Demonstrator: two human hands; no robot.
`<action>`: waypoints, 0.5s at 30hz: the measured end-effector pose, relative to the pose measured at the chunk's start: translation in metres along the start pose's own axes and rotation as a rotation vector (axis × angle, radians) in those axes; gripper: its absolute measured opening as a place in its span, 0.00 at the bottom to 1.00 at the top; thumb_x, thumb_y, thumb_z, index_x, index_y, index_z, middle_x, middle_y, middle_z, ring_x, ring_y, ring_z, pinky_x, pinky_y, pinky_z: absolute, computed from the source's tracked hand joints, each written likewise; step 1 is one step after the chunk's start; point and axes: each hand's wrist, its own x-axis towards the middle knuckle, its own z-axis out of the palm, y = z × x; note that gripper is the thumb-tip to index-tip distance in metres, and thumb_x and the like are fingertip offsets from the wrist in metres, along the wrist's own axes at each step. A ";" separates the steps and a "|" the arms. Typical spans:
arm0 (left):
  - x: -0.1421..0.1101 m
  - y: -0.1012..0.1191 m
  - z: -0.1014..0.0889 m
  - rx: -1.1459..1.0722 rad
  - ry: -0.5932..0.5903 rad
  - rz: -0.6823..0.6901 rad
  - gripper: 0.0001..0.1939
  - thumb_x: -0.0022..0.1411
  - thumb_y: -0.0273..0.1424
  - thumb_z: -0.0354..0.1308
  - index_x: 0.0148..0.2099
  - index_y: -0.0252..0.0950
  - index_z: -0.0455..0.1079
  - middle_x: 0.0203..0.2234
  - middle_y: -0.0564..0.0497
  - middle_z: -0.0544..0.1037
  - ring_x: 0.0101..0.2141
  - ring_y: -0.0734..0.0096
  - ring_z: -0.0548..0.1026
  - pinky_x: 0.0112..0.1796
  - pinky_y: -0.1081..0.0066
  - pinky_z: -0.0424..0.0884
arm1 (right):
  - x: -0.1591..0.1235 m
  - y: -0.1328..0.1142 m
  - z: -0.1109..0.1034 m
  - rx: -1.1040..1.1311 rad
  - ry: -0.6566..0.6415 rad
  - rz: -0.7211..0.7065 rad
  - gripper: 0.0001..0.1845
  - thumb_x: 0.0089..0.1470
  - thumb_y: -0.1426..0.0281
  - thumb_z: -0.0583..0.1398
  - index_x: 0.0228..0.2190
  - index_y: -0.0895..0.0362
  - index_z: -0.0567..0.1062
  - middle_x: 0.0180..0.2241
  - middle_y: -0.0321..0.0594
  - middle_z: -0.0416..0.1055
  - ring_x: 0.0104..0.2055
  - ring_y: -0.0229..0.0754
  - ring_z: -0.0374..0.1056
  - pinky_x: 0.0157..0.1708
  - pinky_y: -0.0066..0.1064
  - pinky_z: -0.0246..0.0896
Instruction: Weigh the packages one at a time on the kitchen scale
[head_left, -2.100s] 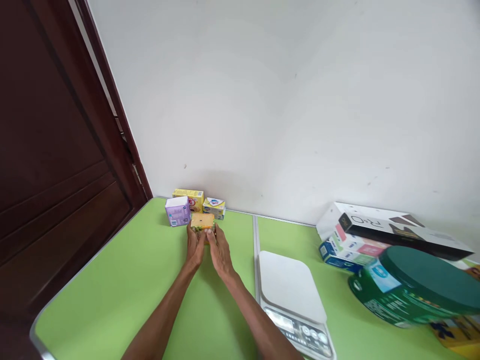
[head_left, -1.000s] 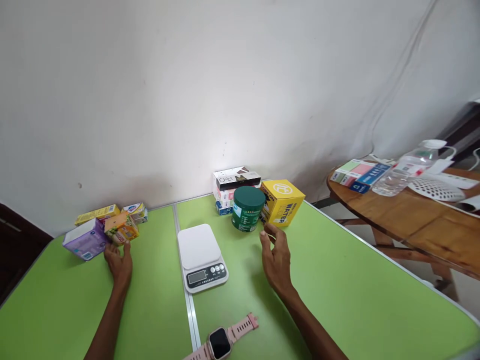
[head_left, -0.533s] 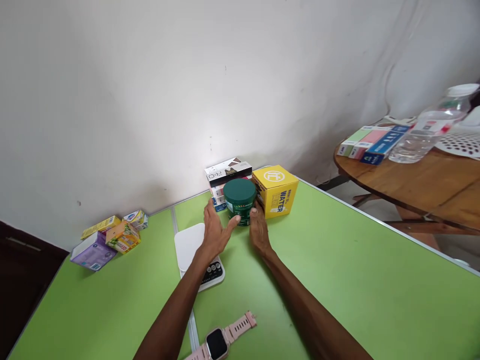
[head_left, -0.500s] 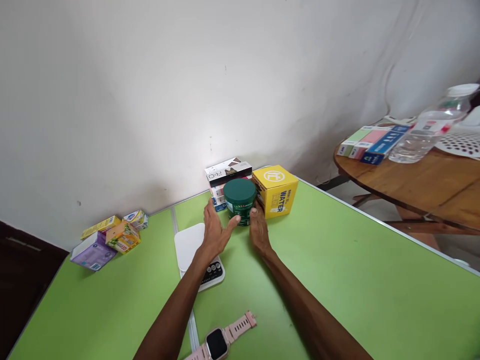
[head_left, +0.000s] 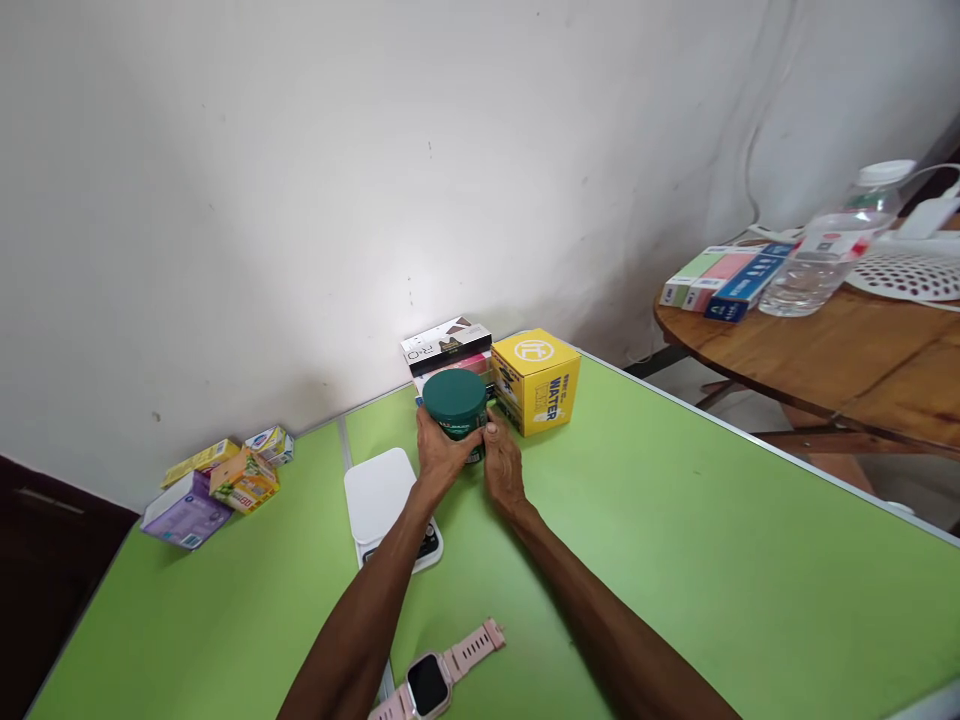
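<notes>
Between my two hands is a dark green round tub (head_left: 455,396) with a flat lid. My left hand (head_left: 441,450) wraps around its left side, thumb across the front. My right hand (head_left: 504,462) presses on its right side, and the far fingers are hidden behind the tub. Whether the tub's base touches the table I cannot tell. To the left lies a white kitchen scale (head_left: 380,495), partly covered by my left forearm. A yellow box (head_left: 537,385) marked "WATER" stands just right of the tub. Behind the tub, several flat boxes (head_left: 448,345) are stacked against the wall.
A pink smartwatch (head_left: 429,684) lies near the front of the green table (head_left: 645,560). Small cartons, one of them a purple box (head_left: 187,510), sit at the far left. On a wooden side table (head_left: 862,360) stand a water bottle (head_left: 832,245) and slim boxes (head_left: 727,280).
My left hand has closed onto the tub, which has come slightly nearer and away from the yellow box. The whole view has shifted a little.
</notes>
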 end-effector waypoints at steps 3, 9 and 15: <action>-0.006 0.011 -0.009 -0.010 0.007 0.047 0.44 0.42 0.43 0.78 0.57 0.38 0.62 0.50 0.40 0.75 0.53 0.48 0.77 0.52 0.54 0.74 | -0.004 -0.016 -0.003 -0.039 0.007 -0.089 0.42 0.69 0.41 0.45 0.61 0.61 0.72 0.60 0.59 0.72 0.64 0.58 0.68 0.65 0.56 0.61; -0.024 0.030 -0.083 0.067 0.092 0.156 0.45 0.44 0.43 0.77 0.60 0.37 0.62 0.51 0.42 0.77 0.50 0.52 0.79 0.48 0.58 0.76 | -0.022 -0.071 0.003 0.048 -0.178 -0.268 0.32 0.73 0.52 0.46 0.64 0.57 0.70 0.59 0.54 0.73 0.61 0.55 0.71 0.61 0.49 0.67; -0.046 0.016 -0.152 0.229 0.159 0.128 0.41 0.47 0.44 0.76 0.58 0.37 0.64 0.49 0.42 0.79 0.47 0.52 0.80 0.46 0.57 0.76 | -0.044 -0.095 0.027 0.148 -0.437 -0.247 0.33 0.73 0.48 0.46 0.61 0.55 0.74 0.59 0.50 0.76 0.61 0.53 0.72 0.63 0.47 0.66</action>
